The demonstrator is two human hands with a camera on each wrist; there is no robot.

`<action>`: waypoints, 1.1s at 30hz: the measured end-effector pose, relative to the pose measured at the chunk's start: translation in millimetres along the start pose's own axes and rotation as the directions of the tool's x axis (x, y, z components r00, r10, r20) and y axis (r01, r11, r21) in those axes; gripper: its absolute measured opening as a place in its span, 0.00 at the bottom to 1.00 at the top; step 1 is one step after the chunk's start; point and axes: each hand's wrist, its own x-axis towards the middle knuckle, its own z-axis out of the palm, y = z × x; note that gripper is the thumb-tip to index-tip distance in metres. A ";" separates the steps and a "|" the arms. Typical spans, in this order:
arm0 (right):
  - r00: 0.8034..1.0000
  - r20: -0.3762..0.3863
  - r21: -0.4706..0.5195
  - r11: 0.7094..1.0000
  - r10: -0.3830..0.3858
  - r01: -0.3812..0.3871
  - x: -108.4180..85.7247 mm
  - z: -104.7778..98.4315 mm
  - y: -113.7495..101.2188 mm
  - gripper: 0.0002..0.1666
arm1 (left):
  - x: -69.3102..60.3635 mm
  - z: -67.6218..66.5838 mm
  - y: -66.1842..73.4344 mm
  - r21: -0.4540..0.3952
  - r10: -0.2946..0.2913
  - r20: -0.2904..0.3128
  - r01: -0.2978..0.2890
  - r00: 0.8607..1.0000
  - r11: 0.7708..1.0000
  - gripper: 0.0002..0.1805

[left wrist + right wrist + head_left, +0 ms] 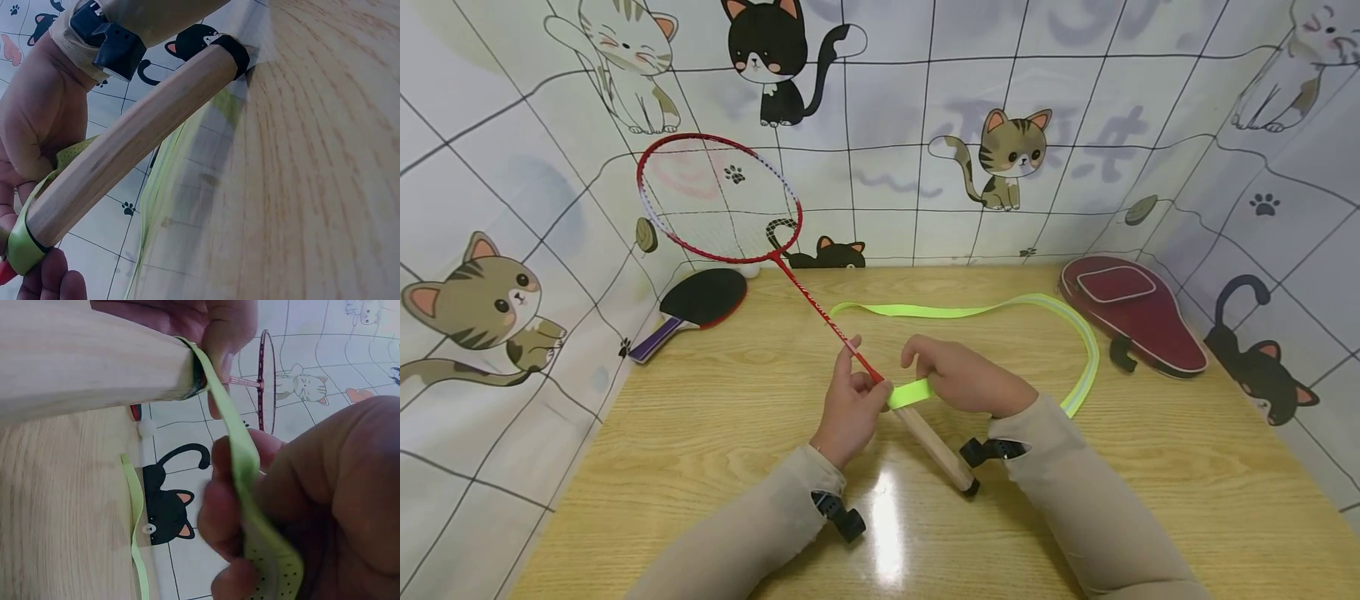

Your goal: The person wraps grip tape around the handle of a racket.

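A red badminton racket (808, 296) is held at a slant, its strung head up to the left. Its bare wooden handle (932, 446) points down to the right and has a black butt end. My left hand (848, 412) grips the racket where the shaft meets the handle, thumb on a turn of yellow-green overgrip tape (910, 394). In the left wrist view, the tape (25, 250) wraps round the handle's top end. My right hand (973, 379) pinches the tape a short way off, and the strip (232, 428) looks taut between the hands.
The tape's long tail curves over the wooden table (737, 467) behind my right hand. A table tennis bat (707, 297), black side up, lies at the back left, with a white ball (748, 271) partly behind it. A dark red bat case (1135, 312) lies at the back right.
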 end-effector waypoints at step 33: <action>0.992 0.087 0.262 0.963 -0.091 0.066 11.7 14.2 17.2 0.31 | 2.0 -3.0 -2.0 -0.035 0.024 0.004 -0.024 1.000 0.999 0.49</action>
